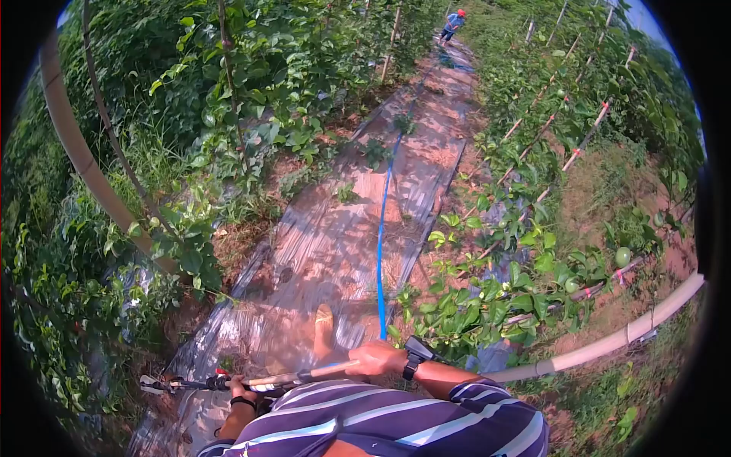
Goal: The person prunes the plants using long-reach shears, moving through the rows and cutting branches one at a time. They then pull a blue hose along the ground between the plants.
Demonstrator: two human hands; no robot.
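Note:
A light wooden-looking pole [304, 376] lies slantwise in front of my striped shirt. My right hand [378, 358], with a dark watch at the wrist, is closed around its upper right end. Further left, my left hand [239, 388] is wrapped round the pole near its black fittings; a dark band circles that wrist. Beyond it the pole's metal-and-black head [156, 383] sticks out to the left, with a small red part near my left hand. What kind of tool this is cannot be made out. One foot [325, 326] shows on the path ahead of my hands.
A blue hose [382, 244] runs along the plastic-covered path [320, 236]. Leafy vines on stakes line both sides, with round green fruit [623, 257] at right. Thick bamboo poles [80, 145] lean at left and lie [624, 333] at right. A person [452, 26] in a red hat is far ahead.

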